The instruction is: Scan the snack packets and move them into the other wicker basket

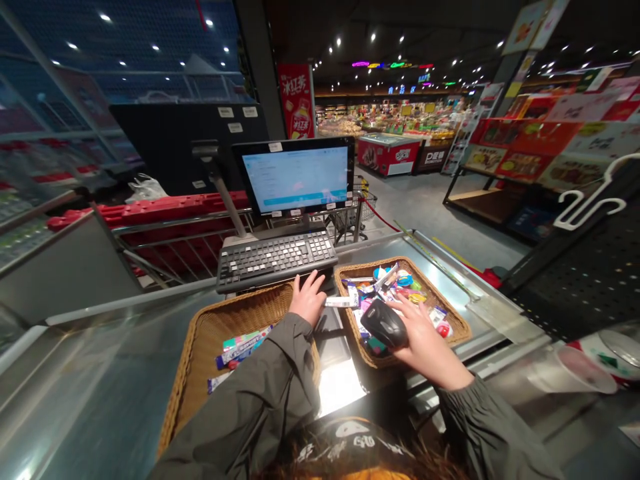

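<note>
My left hand (307, 300) is over the gap between two wicker baskets, its fingers spread just below the keyboard (277, 259). At its thumb side it holds a slim white candy packet (343, 302), whose printed barcode shows. The packet's far end overlaps the rim of the right basket (463, 327). Wrapped in my right hand (417, 337) is a black barcode scanner (384, 323), held above the right basket with its head angled toward the packet. Assorted wrapped candies (400, 280) fill that basket. In the left basket (185, 360) lie several candy packets (245, 347).
A monitor (297, 177) stands behind the keyboard, beside a second dark screen (185, 147) seen from its back. The metal counter (90, 360) extends left. To the right are a white hook (593, 197), a paper cup (575, 370) and boxed goods on a shelf (540, 147).
</note>
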Available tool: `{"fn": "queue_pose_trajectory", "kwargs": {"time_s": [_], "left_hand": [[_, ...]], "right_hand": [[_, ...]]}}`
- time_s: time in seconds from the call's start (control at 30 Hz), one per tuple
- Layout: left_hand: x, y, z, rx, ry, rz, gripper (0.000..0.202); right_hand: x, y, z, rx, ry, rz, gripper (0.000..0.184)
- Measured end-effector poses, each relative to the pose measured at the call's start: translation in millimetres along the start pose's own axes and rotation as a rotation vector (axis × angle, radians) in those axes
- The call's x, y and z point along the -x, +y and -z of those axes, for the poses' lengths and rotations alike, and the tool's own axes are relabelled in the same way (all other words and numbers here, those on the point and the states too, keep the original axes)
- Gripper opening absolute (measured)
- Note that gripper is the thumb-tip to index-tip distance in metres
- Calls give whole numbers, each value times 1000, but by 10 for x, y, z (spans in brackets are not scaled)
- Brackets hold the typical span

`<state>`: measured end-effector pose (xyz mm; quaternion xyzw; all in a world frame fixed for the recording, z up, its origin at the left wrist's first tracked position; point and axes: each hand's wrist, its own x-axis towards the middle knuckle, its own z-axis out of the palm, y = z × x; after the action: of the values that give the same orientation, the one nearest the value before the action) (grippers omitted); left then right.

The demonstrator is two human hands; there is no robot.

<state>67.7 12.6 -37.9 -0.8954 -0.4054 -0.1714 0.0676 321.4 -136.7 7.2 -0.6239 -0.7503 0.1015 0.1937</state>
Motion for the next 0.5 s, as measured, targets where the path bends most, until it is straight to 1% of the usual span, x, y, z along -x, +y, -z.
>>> {"fn": "queue_pose_trajectory", "kwargs": {"time_s": [0.13,0.3,0.4,0.5], "left_hand": [[33,-13,151,4,157,-16,10],[127,-140,477,57,320,18,12],[204,-220,686,110,375,92,15],[285,-264,857,131,402,145,17]], "right_hand": [[47,-110,23,-5,10,30,59],[56,-200,55,17,82,134,54],[36,-294,112,23,151,180,52],[4,-418,172,26,189,223,50]]}}
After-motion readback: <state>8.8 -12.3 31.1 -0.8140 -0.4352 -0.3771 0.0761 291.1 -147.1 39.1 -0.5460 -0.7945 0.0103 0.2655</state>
